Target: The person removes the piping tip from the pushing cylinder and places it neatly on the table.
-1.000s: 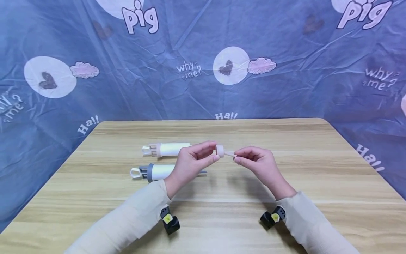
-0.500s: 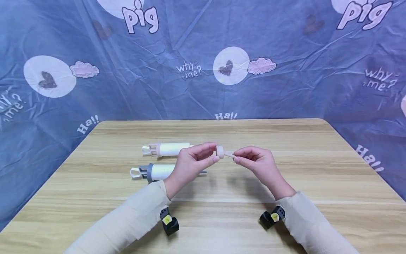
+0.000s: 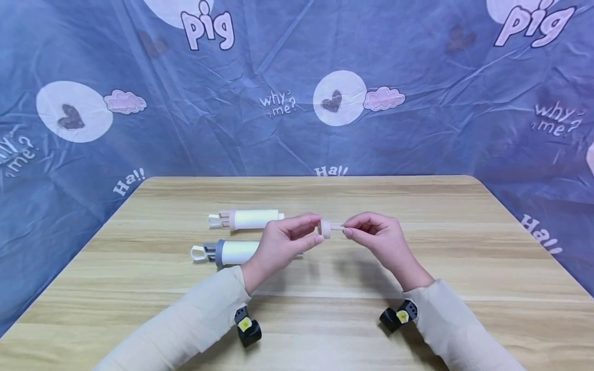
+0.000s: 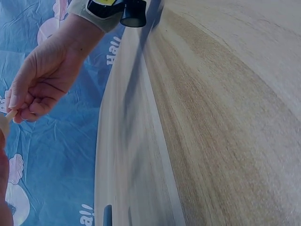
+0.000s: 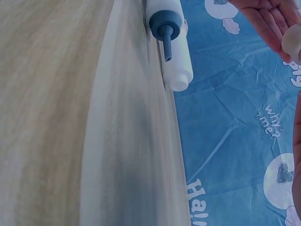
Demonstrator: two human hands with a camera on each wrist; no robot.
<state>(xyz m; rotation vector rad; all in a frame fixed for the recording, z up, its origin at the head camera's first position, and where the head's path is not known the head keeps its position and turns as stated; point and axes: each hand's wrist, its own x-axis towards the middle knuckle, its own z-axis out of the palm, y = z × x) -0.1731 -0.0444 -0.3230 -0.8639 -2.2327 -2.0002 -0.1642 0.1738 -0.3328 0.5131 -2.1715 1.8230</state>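
Your nearly closed left hand (image 3: 281, 241) and right hand (image 3: 379, 238) pinch one pale-pink round nozzle cap (image 3: 326, 229); the left partly hides the grey-collared white cylinder (image 3: 238, 252) lying left.

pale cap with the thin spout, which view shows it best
The head view: the pale cap and its spout show together there, uncropped. The left wrist view crops the cap at its left edge; the right wrist view crops it at the right edge.
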